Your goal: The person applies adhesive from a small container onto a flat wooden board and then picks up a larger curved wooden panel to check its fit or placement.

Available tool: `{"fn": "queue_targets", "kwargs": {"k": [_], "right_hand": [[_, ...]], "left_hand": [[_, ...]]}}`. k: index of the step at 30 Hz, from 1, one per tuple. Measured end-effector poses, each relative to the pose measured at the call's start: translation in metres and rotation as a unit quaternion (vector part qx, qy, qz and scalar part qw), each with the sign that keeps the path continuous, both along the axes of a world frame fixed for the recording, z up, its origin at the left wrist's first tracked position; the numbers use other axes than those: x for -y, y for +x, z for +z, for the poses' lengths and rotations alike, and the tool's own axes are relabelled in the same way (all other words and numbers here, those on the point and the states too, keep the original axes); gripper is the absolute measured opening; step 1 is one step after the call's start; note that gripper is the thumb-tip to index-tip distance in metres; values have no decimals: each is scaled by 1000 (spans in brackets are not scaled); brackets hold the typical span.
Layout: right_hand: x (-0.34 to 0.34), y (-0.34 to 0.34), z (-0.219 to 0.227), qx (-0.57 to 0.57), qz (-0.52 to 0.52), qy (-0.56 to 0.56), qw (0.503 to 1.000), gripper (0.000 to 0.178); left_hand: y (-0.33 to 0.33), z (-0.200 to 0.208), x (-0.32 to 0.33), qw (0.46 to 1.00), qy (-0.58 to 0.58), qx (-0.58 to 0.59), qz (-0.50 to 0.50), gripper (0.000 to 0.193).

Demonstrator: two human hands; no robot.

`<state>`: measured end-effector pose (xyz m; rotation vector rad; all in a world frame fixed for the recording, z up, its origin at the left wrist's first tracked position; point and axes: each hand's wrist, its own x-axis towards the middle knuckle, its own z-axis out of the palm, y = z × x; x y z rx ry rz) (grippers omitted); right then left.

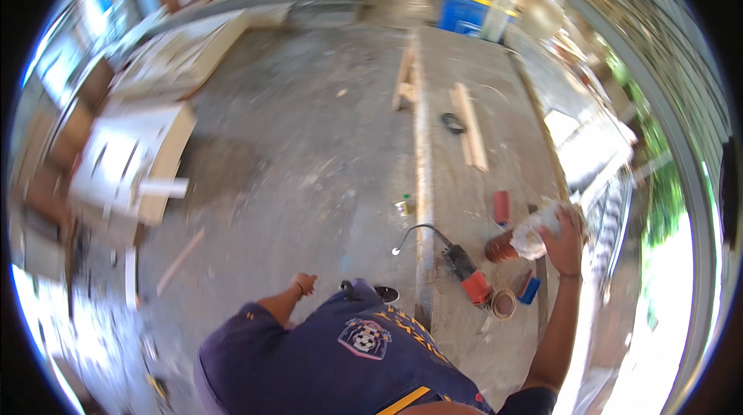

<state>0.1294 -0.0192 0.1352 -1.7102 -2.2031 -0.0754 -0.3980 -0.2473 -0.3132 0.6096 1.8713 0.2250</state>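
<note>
My right hand (565,241) is closed round a whitish, crumpled, plastic-looking thing (532,234) over the workbench. Against its left end lies a reddish-brown, ribbed cylinder (501,247); whether the two are joined I cannot tell. Nearer me is a red and black angle grinder (467,274), its dark cord running toward the bench's left edge. A round, tan-rimmed thing (504,304) sits by the grinder's red end. Close below my right hand lies a blue and red block (529,288). My left hand (307,284) hangs at my left side, fingers loosely apart, holding nothing visible.
The long grey workbench (495,67) bears a red roll (501,207), pale wooden strips (469,127) and a black coil (453,123). A blue and yellow bin (464,9) stands beyond it. White panels (124,148) lie at left; a wood strip (180,262) is on the floor.
</note>
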Motion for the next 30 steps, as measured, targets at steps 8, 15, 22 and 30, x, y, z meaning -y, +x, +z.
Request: {"fn": "queue_targets", "kwargs": {"k": [8, 15, 22, 30], "right_hand": [[26, -35, 7, 23, 45, 138, 989, 59], [82, -101, 2, -175, 228, 34, 957, 54], [174, -158, -139, -252, 332, -444, 793, 48], [220, -273, -138, -314, 295, -722, 541, 53]], "left_hand": [[12, -35, 129, 974, -130, 65, 175, 70], [44, -42, 117, 961, -57, 206, 174, 85], [61, 143, 34, 960, 98, 235, -112, 88], [35, 332, -7, 746, 386, -16, -542, 69]]}}
